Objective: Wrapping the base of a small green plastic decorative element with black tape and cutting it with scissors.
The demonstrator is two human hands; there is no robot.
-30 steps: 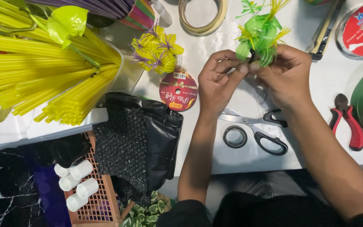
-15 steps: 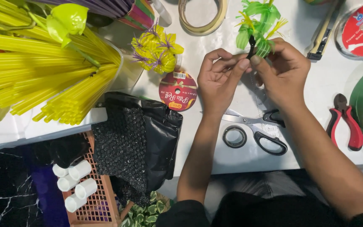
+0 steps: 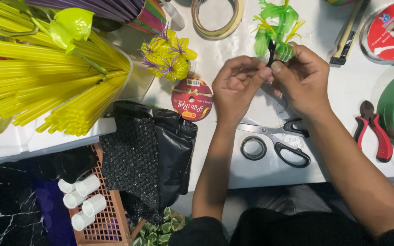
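Far left of the fingers, the yellow straws (image 3: 46, 82) run out of the frame, and the orange basket (image 3: 110, 223) with white tubes (image 3: 80, 202) is partly under a black bag (image 3: 156, 150). A yellow flower (image 3: 168, 57) and a red ribbon spool (image 3: 192, 99) lie just left of the left hand (image 3: 235, 89). Its fingers (image 3: 264, 73) are closed, pinching a dark stem; how the stem runs below them is hidden by the hand. The green flower (image 3: 275, 29) stands just above the fingertips of both hands, its top cut off by the frame edge. The right hand (image 3: 304, 79) also has closed fingers, gripping the flower at its base. Below the hands, scissors (image 3: 279, 139) and a tape ring (image 3: 253, 148) lie on the desk (image 3: 251, 175). Well to the right are red pliers (image 3: 375, 132).
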